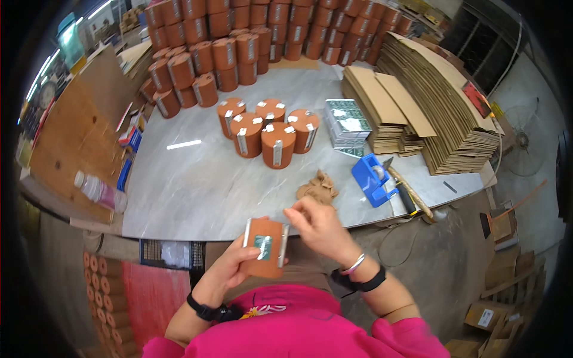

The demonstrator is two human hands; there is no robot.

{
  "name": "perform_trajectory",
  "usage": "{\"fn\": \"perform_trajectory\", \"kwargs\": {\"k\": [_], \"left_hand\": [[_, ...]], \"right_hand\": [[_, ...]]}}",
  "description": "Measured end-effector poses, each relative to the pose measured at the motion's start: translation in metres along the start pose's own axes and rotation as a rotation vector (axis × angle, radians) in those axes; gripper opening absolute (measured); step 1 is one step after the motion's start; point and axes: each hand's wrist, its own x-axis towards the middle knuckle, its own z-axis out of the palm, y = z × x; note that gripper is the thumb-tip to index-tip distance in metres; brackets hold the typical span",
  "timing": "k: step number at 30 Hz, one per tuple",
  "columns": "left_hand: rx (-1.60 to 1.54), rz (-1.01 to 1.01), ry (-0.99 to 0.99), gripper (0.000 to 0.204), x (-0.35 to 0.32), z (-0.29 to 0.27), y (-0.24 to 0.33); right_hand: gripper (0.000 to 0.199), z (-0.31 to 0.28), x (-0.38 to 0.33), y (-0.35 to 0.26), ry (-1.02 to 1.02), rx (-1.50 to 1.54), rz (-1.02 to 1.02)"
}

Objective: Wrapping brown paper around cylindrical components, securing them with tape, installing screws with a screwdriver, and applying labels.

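Note:
Above my lap, my left hand point(236, 262) grips a reddish-brown cylinder point(268, 238) with a small green label on its side and silvery strips along its edges. My left thumb lies by the label. Just right of the cylinder, apart from it, my right hand point(319, 227) is raised with its fingers curled into a pinch; anything between the fingertips is too small to make out. A crumpled tan cloth point(319, 186) lies on the table beyond that hand. Several similar brown cylinders point(279, 146) stand grouped mid-table, with pale tabs on top.
Stacked brown cylinders point(224, 53) line the table's back. To the right are green-and-white label stacks point(347, 122), flat cardboard point(382, 107), a blue tape dispenser point(373, 180) and a yellow-black-handled tool point(406, 197). A clear bottle point(100, 191) lies at the left edge of the grey table point(185, 185).

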Motion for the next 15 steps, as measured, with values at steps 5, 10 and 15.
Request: {"fn": "perform_trajectory", "kwargs": {"k": [5,10,15], "left_hand": [[0.047,0.211,0.158,0.073,-0.035,-0.018,0.022],[-0.02,0.359,0.352,0.073,-0.076,-0.044,0.021],[-0.032,0.458,0.505,0.067,-0.104,-0.056,0.009]], "right_hand": [[0.048,-0.152,0.07,0.032,0.683,-0.739,-0.426],[0.083,-0.306,0.109,0.091,0.699,-1.064,0.352],[0.091,-0.349,0.106,0.113,0.481,-0.821,0.675]]}}
